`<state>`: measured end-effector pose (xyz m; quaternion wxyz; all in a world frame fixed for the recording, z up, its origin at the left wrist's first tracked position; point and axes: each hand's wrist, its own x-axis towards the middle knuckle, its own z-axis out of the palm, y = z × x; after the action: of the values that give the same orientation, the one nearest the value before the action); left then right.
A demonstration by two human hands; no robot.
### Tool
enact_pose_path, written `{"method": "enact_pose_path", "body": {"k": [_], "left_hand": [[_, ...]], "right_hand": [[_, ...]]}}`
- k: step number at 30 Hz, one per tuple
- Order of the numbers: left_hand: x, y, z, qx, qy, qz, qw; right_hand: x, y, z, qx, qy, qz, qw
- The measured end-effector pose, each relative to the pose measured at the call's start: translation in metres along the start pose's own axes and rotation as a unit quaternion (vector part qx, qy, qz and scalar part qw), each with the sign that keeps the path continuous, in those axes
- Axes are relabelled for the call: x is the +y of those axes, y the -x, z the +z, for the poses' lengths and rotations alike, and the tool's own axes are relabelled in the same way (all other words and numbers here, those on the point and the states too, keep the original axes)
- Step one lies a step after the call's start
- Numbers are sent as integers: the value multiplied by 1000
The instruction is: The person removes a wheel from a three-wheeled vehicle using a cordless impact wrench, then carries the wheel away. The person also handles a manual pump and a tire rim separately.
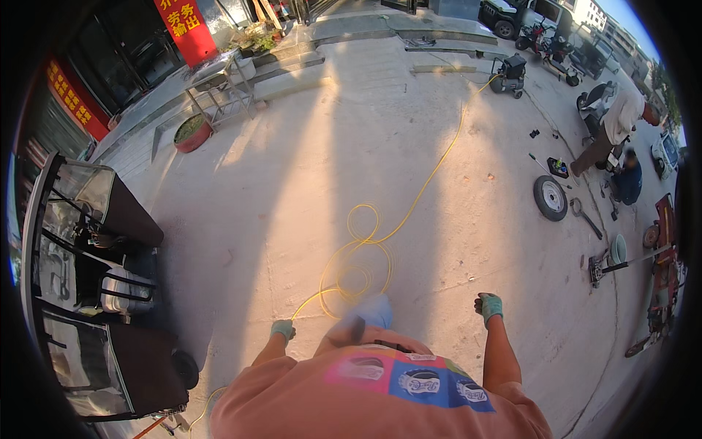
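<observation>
A thin yellow hose (431, 183) lies over the pale concrete, with several loose loops in front of me. At its far end it meets a dark wheeled machine (509, 74) that looks like an air compressor. My left hand (283, 329), in a light green glove, is closed around the near part of this hose, low at my left side. Out to my right, my right hand (488, 307) wears a matching glove. Its fingers are curled in, and nothing shows in them.
At the left stands a dark covered three-wheeler (110, 293). A loose wheel (550, 197), a floor jack (596, 271) and a pale bucket (619, 249) lie at the right. Two people (621, 121) work there beside scooters. A metal table frame (219, 88) and round planter (193, 134) stand far left.
</observation>
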<state>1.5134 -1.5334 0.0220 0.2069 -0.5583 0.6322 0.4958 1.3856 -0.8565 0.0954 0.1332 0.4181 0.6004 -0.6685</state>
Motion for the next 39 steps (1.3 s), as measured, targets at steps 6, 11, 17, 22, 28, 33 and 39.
{"method": "enact_pose_path", "body": {"k": [6,11,17,22,28,33,39], "left_hand": [[84,-6,95,-36,-3,-144,989],[283,-40,274,-180,-199,126,955],[630,70,438,-304,-73,370,875],[744,29,477,-250,-33,335,908],[702,-83,428,-138,-101,46,984],[720,-99,395,-6,26,-60,998],[825,-195,462,-15,122,-178,976]], "right_hand": [[-189,-57,88,14,3,-120,993],[-156,-116,57,-61,157,54,984],[-87,-222,-46,-106,659,105,737],[-198,-320,3,-198,743,61,637],[-468,-518,145,44,194,146,969],[-733,-610,299,-64,127,-96,985],[-842,-667,424,-105,96,-133,981]]}}
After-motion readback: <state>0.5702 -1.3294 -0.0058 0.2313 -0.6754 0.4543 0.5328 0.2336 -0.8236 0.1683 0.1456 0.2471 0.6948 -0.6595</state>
